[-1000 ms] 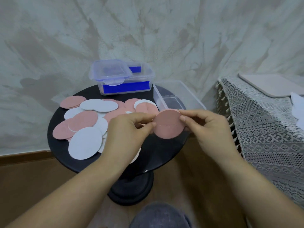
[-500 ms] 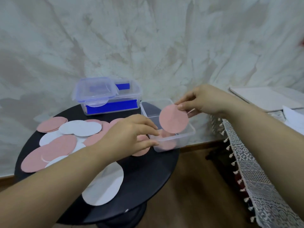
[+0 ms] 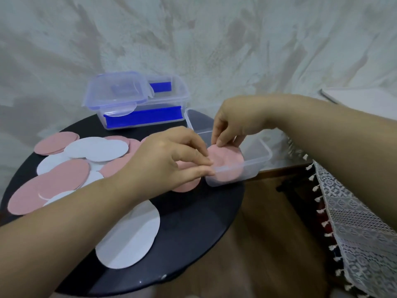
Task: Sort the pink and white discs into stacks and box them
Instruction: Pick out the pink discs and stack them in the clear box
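Note:
A clear open box [image 3: 261, 157] stands at the right edge of the round black table [image 3: 193, 229]. Pink discs [image 3: 227, 160] lie in it. My right hand [image 3: 232, 123] reaches down into the box and pinches the top pink disc at its far edge. My left hand [image 3: 167, 160] grips the box's near left corner between thumb and fingers. Loose pink discs [image 3: 64, 177] and white discs [image 3: 96, 149] overlap across the left of the table. One large white disc [image 3: 133, 239] lies near the front, partly under my left forearm.
A second clear box with blue panels [image 3: 141, 117] stands at the back of the table, its lid [image 3: 116, 89] resting askew on top. A lace-covered surface [image 3: 354, 233] stands close on the right. Wooden floor shows below, and a marbled wall behind.
My right hand has come down from above the box and lowered the pink disc into it. My left hand has moved right and taken hold of the box's corner.

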